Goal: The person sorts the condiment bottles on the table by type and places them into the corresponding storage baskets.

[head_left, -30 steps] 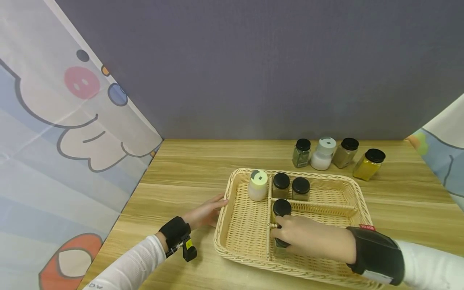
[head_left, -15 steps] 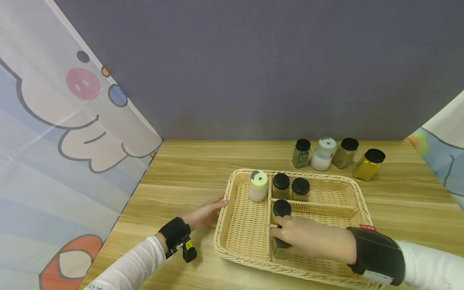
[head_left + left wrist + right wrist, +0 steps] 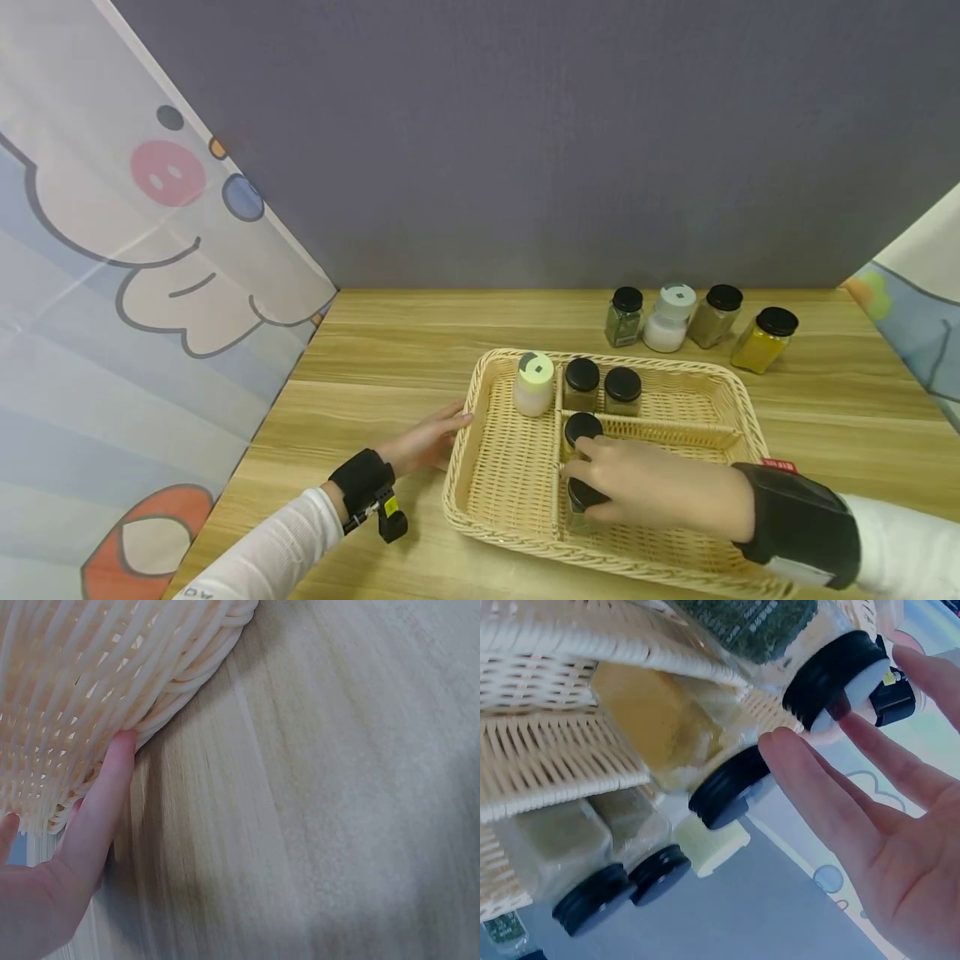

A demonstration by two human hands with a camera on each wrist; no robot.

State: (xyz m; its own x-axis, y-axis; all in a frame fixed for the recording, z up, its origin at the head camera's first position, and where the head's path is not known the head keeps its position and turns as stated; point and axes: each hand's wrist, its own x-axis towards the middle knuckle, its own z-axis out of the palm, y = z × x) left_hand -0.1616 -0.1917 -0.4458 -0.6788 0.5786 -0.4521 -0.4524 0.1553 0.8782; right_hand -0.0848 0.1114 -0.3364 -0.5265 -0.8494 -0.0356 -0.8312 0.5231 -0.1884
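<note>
My left hand [image 3: 423, 442] rests its extended fingers against the left outer wall of the divided wicker basket [image 3: 456, 475]; in the left wrist view a fingertip [image 3: 124, 739] meets the woven rim. My right hand [image 3: 637, 483] is over the basket's right side, its fingers spread around the black lid of a jar of green dried herbs [image 3: 757, 626]. One fingertip is right at that lid, with a gap between lid and thumb. That jar stands in the front right compartment. Just behind it, in the middle compartment, is a black-lidded jar of yellow powder [image 3: 656, 727].
A white-lidded jar [image 3: 533, 387] stands in the left compartment. Two black-lidded jars [image 3: 581, 385] fill the back compartment's left end. Behind the basket are a green herb jar [image 3: 624, 318], a white-capped jar [image 3: 667, 321], a brownish jar [image 3: 715, 318] and a yellow jar [image 3: 761, 342].
My right hand has loosened from the herb jar's lid and shifted slightly right and up, showing more of the lid. The left hand and basket have stayed put.
</note>
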